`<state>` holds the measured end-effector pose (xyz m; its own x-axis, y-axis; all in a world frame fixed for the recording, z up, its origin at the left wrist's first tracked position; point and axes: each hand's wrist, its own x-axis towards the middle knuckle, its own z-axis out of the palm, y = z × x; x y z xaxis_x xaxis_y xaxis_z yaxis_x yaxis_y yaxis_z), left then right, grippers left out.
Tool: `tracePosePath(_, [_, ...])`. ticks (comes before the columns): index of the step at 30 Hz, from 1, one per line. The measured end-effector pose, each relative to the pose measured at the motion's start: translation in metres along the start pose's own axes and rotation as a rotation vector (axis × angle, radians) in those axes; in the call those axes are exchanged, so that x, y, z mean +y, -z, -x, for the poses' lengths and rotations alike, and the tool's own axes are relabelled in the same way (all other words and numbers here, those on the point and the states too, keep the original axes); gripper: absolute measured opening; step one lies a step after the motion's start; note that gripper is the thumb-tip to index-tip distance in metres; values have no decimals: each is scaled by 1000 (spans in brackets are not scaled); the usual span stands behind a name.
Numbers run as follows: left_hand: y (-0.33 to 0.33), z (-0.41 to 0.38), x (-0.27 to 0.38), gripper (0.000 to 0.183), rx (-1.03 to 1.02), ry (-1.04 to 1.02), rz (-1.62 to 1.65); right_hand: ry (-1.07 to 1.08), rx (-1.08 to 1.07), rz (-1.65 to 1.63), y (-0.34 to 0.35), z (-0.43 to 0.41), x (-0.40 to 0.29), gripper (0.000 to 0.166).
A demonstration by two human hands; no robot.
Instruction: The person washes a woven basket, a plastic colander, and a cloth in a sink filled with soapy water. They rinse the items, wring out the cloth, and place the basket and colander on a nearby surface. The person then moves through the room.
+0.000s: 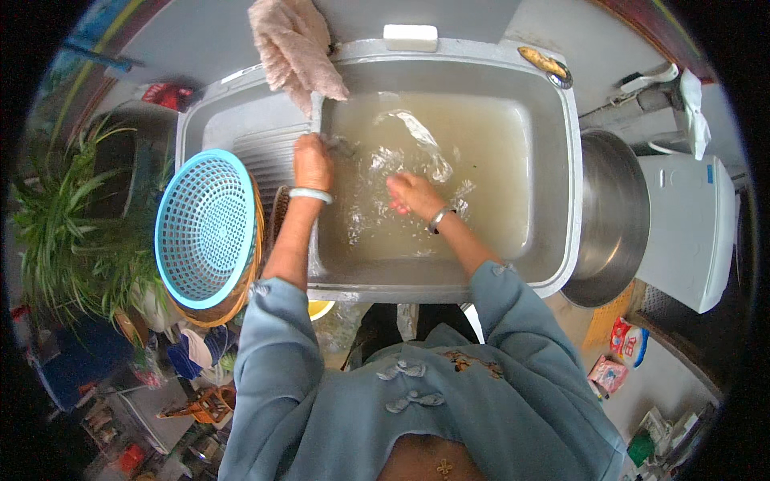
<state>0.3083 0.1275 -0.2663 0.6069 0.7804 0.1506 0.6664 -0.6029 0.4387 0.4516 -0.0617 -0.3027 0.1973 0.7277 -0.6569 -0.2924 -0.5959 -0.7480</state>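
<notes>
A grey laundry sink (550,180) holds cloudy, rippling water (481,222) in its large basin. My right hand (415,195) is over the churned surface, thumb apart from the fingers, with no object visible in it. Curled at the divider beside the ribbed washboard (264,147) is my left hand (313,162); its fingers are largely hidden. A dark blurred shape shows just right of that hand, too unclear to name. Ahead of it hangs a pale pink towel (295,48), reaching down to the divider.
A blue plastic colander (207,228) leans over a wicker basket (255,264) on the left, near leafy plants (60,228). A white block (411,38) and a yellowish-brown object (541,61) sit on the back rim. To the right stand a large metal pot (610,222) and a white appliance (683,222).
</notes>
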Motion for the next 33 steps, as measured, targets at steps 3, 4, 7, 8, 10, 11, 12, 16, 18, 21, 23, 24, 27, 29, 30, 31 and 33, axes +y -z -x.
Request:
tracePosePath(3, [-9, 31, 77, 15, -214, 162, 523, 176, 67, -543, -6, 19, -29, 54])
tracePosePath(4, [-19, 45, 97, 22, -230, 113, 520, 260, 20, -511, 3, 11, -26, 51])
tracePosePath(7, [-45, 74, 106, 39, -324, 144, 607, 351, 498, 340, 37, -16, -7, 48])
tracePosePath(8, [-54, 82, 96, 44, -348, 200, 642, 193, 461, 489, 49, 1, -21, 40])
tracePosePath(10, [-82, 91, 64, 53, -277, 26, 341, 558, 731, 849, 104, -24, 36, 38])
tracePosePath(11, [-90, 96, 48, 57, -239, -51, 182, 493, 783, 1012, 114, -27, 63, 38])
tracePosePath(12, [-90, 98, 43, 64, -390, 100, 186, 426, 833, 1174, 120, -28, 85, 38])
tracePosePath(16, [-119, 117, 21, 67, -516, 53, -8, 76, 369, 1721, 74, 2, 109, 41])
tracePosePath(18, [-138, 127, 18, 67, -585, 35, -62, 241, 361, 1734, 54, 27, 135, 43])
tracePosePath(21, [-142, 130, 31, 66, -585, 70, -80, 86, -210, 1647, 17, 27, 109, 46])
tracePosePath(23, [-144, 130, 30, 64, -574, 121, -18, 287, -261, 1705, -1, 23, 84, 48])
tracePosePath(24, [-142, 126, 29, 63, -617, 127, -20, 351, -184, 1752, -4, 7, 80, 49])
tracePosePath(27, [-130, 123, 23, 59, -709, 132, -24, 478, 199, 1861, 16, -57, 64, 50])
tracePosePath(29, [-123, 125, 16, 57, -728, 72, -19, 484, 367, 1786, 55, -88, 43, 53])
tracePosePath(30, [-120, 124, 19, 54, -702, 31, 24, 412, 429, 1822, 82, -97, 34, 51])
tracePosePath(31, [-120, 126, 18, 54, -725, 36, 5, 357, 487, 1860, 104, -98, 27, 48])
tracePosePath(33, [-128, 125, 15, 53, -762, 39, -26, 207, 413, 1620, 145, -80, 29, 47])
